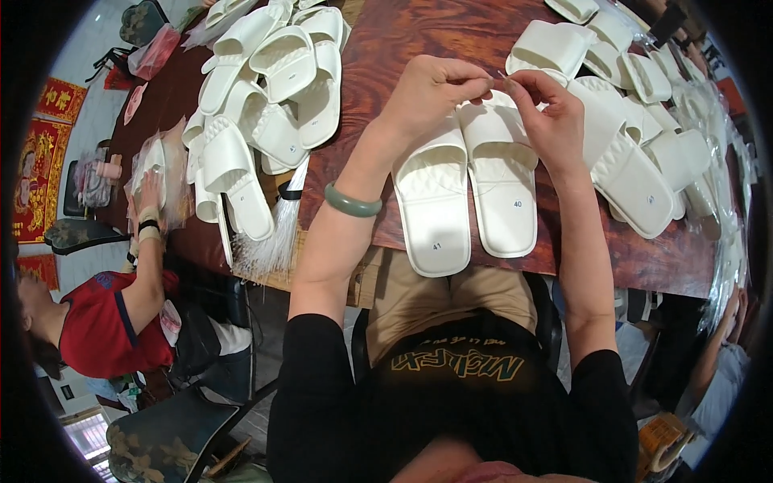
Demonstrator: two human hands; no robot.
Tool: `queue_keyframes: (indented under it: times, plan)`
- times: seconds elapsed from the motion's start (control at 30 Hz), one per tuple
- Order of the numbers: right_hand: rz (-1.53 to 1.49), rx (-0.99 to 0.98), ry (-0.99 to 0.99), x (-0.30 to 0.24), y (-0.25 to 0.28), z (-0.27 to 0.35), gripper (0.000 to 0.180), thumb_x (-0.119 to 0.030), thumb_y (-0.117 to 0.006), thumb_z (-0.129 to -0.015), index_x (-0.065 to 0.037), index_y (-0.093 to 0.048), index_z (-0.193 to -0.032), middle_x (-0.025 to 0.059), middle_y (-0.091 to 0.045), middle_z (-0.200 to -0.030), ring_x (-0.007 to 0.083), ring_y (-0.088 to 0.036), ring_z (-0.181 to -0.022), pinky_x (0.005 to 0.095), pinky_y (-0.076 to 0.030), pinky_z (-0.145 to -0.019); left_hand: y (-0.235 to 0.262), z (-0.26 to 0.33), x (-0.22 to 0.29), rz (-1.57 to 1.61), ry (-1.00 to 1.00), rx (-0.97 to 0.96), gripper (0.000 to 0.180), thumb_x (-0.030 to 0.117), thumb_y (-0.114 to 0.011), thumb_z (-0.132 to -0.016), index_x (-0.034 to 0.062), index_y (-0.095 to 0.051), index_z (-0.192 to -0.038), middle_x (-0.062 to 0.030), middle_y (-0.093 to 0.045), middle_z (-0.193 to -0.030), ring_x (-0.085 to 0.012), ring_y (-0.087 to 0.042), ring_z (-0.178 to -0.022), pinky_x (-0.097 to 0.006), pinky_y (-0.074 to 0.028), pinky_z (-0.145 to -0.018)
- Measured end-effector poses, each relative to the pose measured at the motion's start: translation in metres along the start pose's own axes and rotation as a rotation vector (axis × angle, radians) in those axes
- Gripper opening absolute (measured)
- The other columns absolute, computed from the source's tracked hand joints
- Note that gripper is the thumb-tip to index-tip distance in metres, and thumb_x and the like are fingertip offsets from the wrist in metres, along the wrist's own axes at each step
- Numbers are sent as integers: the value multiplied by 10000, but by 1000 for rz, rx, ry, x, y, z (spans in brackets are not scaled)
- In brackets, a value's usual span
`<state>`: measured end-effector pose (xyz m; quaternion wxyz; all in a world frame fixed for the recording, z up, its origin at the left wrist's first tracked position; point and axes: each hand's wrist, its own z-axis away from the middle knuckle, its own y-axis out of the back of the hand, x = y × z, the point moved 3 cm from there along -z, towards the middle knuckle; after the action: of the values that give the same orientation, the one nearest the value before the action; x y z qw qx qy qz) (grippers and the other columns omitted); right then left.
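Observation:
Two white slide slippers lie side by side on the dark wooden table [419, 32] in front of me, the left slipper [432, 197] and the right slipper [503, 181], toes pointing away. Above their straps my left hand [435, 84] and my right hand [551, 109] meet, fingertips pinched together on a thin clear plastic tie [498, 76] held between them. A green bangle [352, 203] sits on my left wrist.
A heap of white slippers [266, 88] lies at the left, another pile [636, 121] at the right. A bundle of clear plastic ties [278, 233] rests near the table's front edge. A person in a red shirt [105, 322] at the left handles a bagged slipper [157, 173].

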<state>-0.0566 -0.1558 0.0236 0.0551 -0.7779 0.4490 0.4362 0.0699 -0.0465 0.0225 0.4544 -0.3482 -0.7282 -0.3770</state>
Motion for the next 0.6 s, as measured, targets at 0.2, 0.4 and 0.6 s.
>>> queue_keyframes:
  times: [0.2,0.4,0.6]
  plan:
    - [7,-7,-13,2,-7,3,99,-56,-641,-798,3,-655,-876,80,-663,-750,109,-596,-608,232,-470,-541,0,-1,2,0,51,43,165,91,-619,-839,-13,-684,-949,-66,-676,-809,-98,-609,-725,-217,-489,-658]
    - [49,-12,-84,1,-5,3,113,-76,-650,-795,8,-653,-870,95,-663,-743,120,-607,-615,234,-473,-540,1,0,2,74,74,55,152,91,-618,-841,-10,-687,-930,-56,-677,-812,-98,-606,-721,-216,-488,-656]
    - [-38,-15,-75,-5,-8,4,107,-67,-636,-810,15,-650,-877,84,-656,-737,107,-591,-612,233,-469,-549,3,0,1,81,57,50,142,82,-608,-847,-7,-689,-923,-60,-677,-816,-104,-609,-723,-227,-495,-657]
